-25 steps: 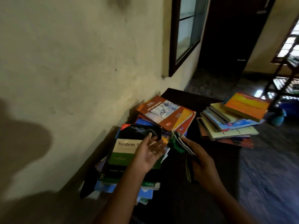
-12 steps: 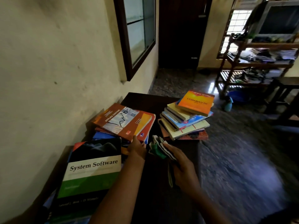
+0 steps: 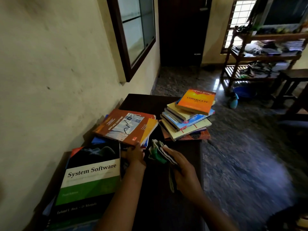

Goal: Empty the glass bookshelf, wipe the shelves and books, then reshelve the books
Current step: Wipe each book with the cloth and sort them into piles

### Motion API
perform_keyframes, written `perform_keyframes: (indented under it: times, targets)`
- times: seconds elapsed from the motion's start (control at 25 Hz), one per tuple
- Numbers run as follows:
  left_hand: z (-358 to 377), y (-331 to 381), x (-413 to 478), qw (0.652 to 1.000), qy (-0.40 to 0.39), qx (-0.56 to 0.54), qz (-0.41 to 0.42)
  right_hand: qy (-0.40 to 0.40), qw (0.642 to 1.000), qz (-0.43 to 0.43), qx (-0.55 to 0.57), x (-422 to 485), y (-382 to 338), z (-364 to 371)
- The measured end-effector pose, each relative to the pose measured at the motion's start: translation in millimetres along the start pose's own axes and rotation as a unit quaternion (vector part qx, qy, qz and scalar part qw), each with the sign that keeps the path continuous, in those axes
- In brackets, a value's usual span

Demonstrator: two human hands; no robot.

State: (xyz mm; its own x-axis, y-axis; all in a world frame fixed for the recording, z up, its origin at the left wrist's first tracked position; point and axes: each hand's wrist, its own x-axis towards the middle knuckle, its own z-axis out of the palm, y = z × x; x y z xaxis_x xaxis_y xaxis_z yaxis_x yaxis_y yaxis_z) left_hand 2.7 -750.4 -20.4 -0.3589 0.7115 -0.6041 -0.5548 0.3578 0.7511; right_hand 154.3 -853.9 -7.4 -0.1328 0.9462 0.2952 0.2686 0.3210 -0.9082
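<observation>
Left hand (image 3: 135, 155) forward at book (image 3: 126, 126), cloth (image 3: 157, 151) beside

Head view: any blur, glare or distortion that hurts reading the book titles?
Head view: dim overall, the window blown out; glare on the floor beneath the wooden rack; floor at right motion-smeared; wide-angle lens slants the glass bookshelf frame; System Software book and Applied Costing book titles readable, author line soft.

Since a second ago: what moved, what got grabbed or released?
Left hand came off System Software and moved forward to the near corner of Applied Costing; whether it has a grip there is unclear. Nothing released. Right hand holds the cloth as before; Alchemist stack unmoved.
</observation>
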Motion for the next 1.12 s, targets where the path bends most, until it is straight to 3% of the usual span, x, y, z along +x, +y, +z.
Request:
perform_keyframes:
  times: [0.16, 0.28, 0.4, 0.6, 0.72, 0.84, 0.96, 1.04, 1.12]
  targets:
    - [-33.2, -41.1, -60.2, 0.992, -0.088, -0.091, 0.003, 0.028, 0.999, -0.007, 0.023, -8.4, -17.0, -13.0]
    - [-81.5, -51.3, -81.9, 0.986, -0.155, -0.062, -0.011, 0.014, 1.0, -0.007, 0.014, -25.6, -23.7, -23.6]
    - [-107.9, -52.3, -95.6, 0.976, -0.205, 0.0, -0.075, -0.008, 1.0, -0.005, 0.002, -45.2, -24.1, -22.0]
    - [-146.0, -98.1, -104.2, 0.962, -0.187, 0.09, -0.177, -0.006, 1.0, 0.001, -0.008, -59.7, -10.9, -10.8]
    - [-162.8, -107.2, -105.1, 0.965, -0.136, 0.013, -0.224, -0.037, 0.993, 0.037, -0.105, -47.3, 10.2, -6.6]
    - [-168.2, -104.1, -103.7, 0.956, -0.141, -0.01, -0.257, -0.061, 0.966, 0.085, -0.235, -10.9, 47.5, -3.3]
    - [-169.3, -104.9, -104.6, 0.952, -0.139, -0.032, -0.271, -0.155, 0.905, 0.167, -0.359, 13.4, 74.6, 2.3]
    - [-169.8, -105.9, -104.0, 0.949, -0.14, -0.047, -0.279, -0.191, 0.867, 0.166, -0.43, 12.3, 81.3, 11.0]
    - [-172.6, -108.2, -100.0, 0.951, -0.15, -0.034, -0.268, -0.199, 0.863, 0.132, -0.446, -3.0, 82.9, 23.2]
